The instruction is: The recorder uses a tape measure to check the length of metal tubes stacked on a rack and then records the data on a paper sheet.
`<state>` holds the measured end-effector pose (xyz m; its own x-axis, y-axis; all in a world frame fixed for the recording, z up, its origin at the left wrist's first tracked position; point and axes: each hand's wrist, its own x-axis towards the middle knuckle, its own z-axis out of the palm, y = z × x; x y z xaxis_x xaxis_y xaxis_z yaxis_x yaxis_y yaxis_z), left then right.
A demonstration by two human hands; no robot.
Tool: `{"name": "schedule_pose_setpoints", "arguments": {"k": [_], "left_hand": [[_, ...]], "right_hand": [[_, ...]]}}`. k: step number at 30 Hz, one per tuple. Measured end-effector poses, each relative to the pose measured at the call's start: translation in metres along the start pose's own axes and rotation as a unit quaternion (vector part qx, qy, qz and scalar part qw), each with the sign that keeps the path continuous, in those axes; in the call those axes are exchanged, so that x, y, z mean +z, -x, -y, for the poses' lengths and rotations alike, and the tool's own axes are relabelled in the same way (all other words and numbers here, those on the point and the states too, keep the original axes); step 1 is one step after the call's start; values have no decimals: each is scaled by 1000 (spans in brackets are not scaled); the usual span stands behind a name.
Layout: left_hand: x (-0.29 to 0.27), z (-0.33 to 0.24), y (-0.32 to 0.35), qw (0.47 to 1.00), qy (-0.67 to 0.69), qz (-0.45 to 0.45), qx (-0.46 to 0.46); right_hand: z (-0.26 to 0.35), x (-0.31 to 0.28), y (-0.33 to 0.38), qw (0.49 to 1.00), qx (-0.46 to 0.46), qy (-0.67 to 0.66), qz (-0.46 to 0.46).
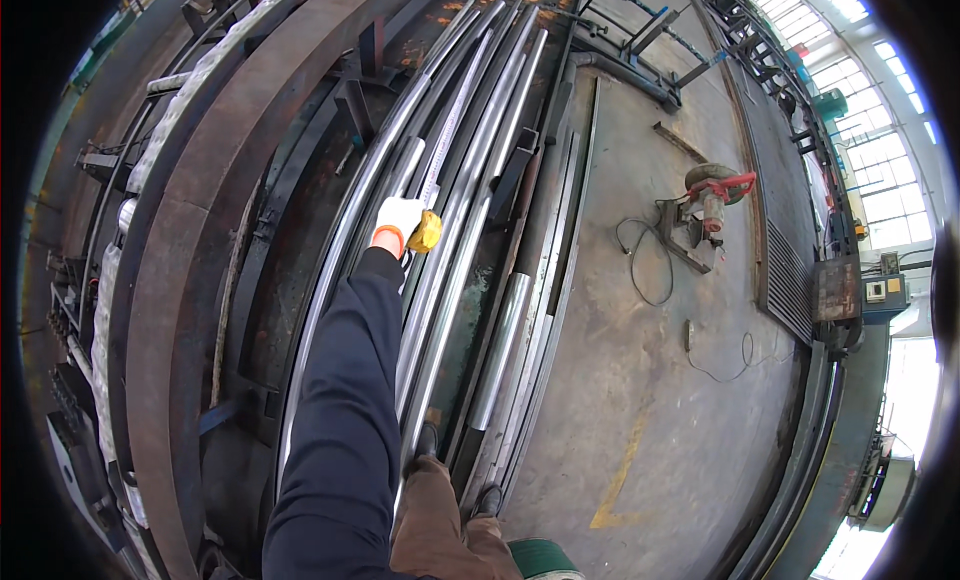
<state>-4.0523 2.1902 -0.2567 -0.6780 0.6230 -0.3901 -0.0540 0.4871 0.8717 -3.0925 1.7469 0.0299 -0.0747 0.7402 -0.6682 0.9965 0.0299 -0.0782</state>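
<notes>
Nearest, at the lower edge, brown trousers point(430, 525) are showing above two dark shoes point(428, 438), and a green rounded object point(540, 558) is sitting just beside them, cut off by the edge. A dark navy sleeve point(340, 400) is reaching forward from the lower left, ending in the left hand point(398, 218), which is wearing a white glove with an orange cuff point(390, 240). The fingers are gripping a yellow tape measure point(427, 232), its case showing at the right side of the glove; the glove is hiding how each finger is bending.

Around the hand, long shiny metal tubes point(526, 90) are lying side by side, running away from the person. The tape's white blade point(447, 145) is extending from beside the hand along these tubes toward their far ends. To the left, a broad brown beam point(200, 200) is running alongside, bending in the lens.

To the right, the grey floor point(640, 400) is spreading out, bearing a worn yellow line point(622, 470). Farther along, a red cut-off saw point(712, 195) is standing there, with a dark cable point(652, 280) looping beside it. Beyond, a green motor point(829, 104) is showing near the wall, and bright windows point(830, 40) are letting in light.
</notes>
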Motion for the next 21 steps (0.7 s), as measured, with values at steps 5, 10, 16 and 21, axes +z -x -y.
{"name": "schedule_pose_setpoints", "arguments": {"k": [5, 10, 16, 21], "left_hand": [[1, 11, -15, 993, -101, -25, 46], [1, 13, -19, 989, -133, -27, 55], [-9, 18, 7, 990, -132, -41, 11], [-18, 35, 30, 989, -142, -49, -13]], "right_hand": [[8, -6, -20, 998, 50, -26, 39], [-4, 0, -27, 992, 84, -49, 74], [-12, -4, -36, 986, 100, -67, 112], [23, -40, -54, 994, 66, -51, 70]]}}
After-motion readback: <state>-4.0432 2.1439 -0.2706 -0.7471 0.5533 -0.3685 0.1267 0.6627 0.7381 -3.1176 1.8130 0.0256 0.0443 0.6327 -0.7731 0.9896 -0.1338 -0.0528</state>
